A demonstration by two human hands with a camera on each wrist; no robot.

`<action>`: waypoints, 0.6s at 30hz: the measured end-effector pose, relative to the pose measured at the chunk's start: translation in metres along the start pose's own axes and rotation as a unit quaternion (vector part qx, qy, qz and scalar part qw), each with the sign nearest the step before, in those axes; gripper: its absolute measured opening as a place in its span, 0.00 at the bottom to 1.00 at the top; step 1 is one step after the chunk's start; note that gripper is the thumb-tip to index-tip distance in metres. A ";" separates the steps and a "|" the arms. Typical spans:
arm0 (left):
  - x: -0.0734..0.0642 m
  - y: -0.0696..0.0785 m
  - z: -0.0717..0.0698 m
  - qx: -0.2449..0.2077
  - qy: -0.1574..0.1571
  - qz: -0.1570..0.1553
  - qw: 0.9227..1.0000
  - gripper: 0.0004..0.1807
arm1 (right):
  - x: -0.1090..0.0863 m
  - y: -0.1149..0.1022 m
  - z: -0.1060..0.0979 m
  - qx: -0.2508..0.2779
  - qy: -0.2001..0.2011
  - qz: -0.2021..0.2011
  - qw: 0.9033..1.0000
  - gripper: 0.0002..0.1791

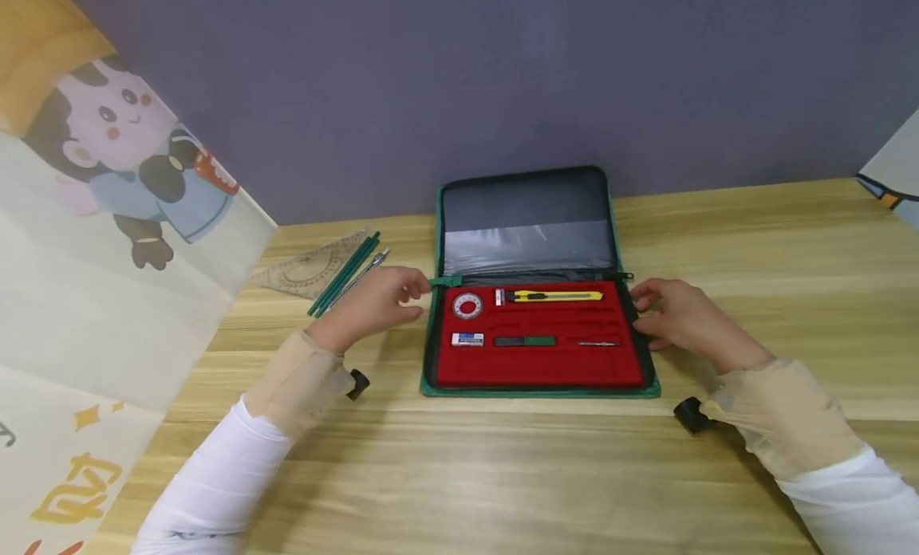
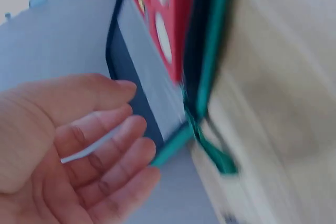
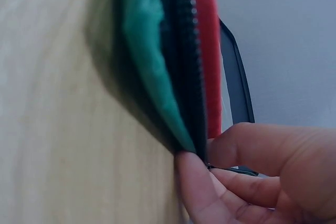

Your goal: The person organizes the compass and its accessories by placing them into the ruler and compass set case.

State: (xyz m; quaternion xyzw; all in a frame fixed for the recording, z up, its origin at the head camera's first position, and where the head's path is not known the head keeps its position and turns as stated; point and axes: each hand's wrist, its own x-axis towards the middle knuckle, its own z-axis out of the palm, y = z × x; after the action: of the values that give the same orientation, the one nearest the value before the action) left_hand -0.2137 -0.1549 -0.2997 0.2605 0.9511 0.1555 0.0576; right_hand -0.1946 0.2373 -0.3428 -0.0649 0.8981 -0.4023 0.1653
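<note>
Case (image 1: 542, 393) lying open at the middle of the table (image 1: 488, 475), its lid (image 1: 527, 198) raised on the far side. My right hand (image 1: 675, 316) is clamped, thumb against fingers, on the case's right edge near the hinge; my left hand (image 1: 373, 300) holds nothing, its fingers parted beside the green tab (image 1: 447, 281) at the left edge. To manage this edge well, I judge that I should pinch the rim alone, clear of the zip (image 3: 189, 30), steady the left side with the free hand, and avoid tilting, lest small pieces leave their slots. The case is green outside, bordered in black, with a clear pocket (image 1: 527, 248) in the lid. Its red tray (image 1: 531, 369) seats a yellow cutter (image 1: 556, 297), a sharpener (image 1: 499, 297), an eraser (image 1: 467, 340) and other small pieces. Green pencils (image 1: 345, 273) lie to the left.
</note>
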 end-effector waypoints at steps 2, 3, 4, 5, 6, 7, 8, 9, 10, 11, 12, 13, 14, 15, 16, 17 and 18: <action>-0.005 -0.011 -0.007 0.000 0.009 -0.032 0.999 0.15 | 0.000 0.000 0.000 -0.001 -0.001 0.000 1.000 0.28; -0.007 -0.017 -0.011 -0.001 0.012 -0.050 0.999 0.15 | 0.000 0.000 0.000 -0.001 -0.001 -0.003 1.000 0.28; -0.009 -0.023 -0.014 0.001 0.014 -0.067 0.998 0.15 | 0.000 0.001 0.000 -0.001 0.001 -0.006 1.000 0.27; -0.010 -0.029 -0.016 0.000 0.014 -0.085 0.996 0.15 | 0.000 0.001 0.000 -0.004 0.003 -0.008 1.000 0.27; -0.011 -0.034 -0.018 0.001 0.014 -0.100 0.995 0.15 | -0.001 0.002 0.000 -0.006 0.004 -0.011 1.000 0.27; -0.013 -0.040 -0.019 0.002 0.013 -0.113 0.993 0.15 | -0.001 0.003 0.000 -0.007 0.005 -0.012 1.000 0.27; -0.014 -0.045 -0.020 0.004 0.013 -0.124 0.992 0.15 | -0.001 0.003 -0.001 -0.009 0.005 -0.012 1.000 0.27; -0.015 -0.050 -0.020 0.006 0.012 -0.134 0.991 0.16 | -0.002 0.003 -0.001 -0.011 0.005 -0.013 1.000 0.27; -0.016 -0.055 -0.020 0.010 0.013 -0.142 0.990 0.16 | -0.002 0.004 -0.001 -0.011 0.004 -0.012 1.000 0.27; -0.017 -0.059 -0.020 0.014 0.014 -0.148 0.989 0.15 | -0.002 0.004 -0.001 -0.011 0.003 -0.011 1.000 0.27; -0.018 -0.064 -0.019 0.018 0.016 -0.152 0.988 0.15 | -0.002 0.004 -0.001 -0.009 0.003 -0.011 1.000 0.27; -0.020 -0.068 -0.018 0.018 0.015 -0.160 0.987 0.13 | -0.001 0.004 0.000 -0.007 0.002 -0.011 1.000 0.27; -0.021 -0.072 -0.018 0.019 0.015 -0.169 0.985 0.10 | -0.001 0.004 0.000 -0.006 0.002 -0.012 1.000 0.27; -0.022 -0.076 -0.018 0.022 0.016 -0.176 0.984 0.08 | 0.000 0.003 0.000 -0.004 0.003 -0.013 1.000 0.27; -0.023 -0.078 -0.017 0.026 0.016 -0.180 0.983 0.06 | 0.000 0.003 0.000 -0.004 0.003 -0.013 1.000 0.27; -0.024 -0.081 -0.016 0.028 0.014 -0.185 0.982 0.04 | 0.000 0.003 0.000 -0.004 0.004 -0.014 1.000 0.27; -0.024 -0.083 -0.015 0.026 0.010 -0.193 0.981 0.02 | 0.000 0.003 0.000 -0.005 0.005 -0.014 1.000 0.27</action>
State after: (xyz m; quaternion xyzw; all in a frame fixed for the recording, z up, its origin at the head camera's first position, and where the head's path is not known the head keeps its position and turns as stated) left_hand -0.2352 -0.2390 -0.3119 0.0723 0.9877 0.1194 0.0702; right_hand -0.1941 0.2394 -0.3453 -0.0764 0.8998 -0.4008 0.1544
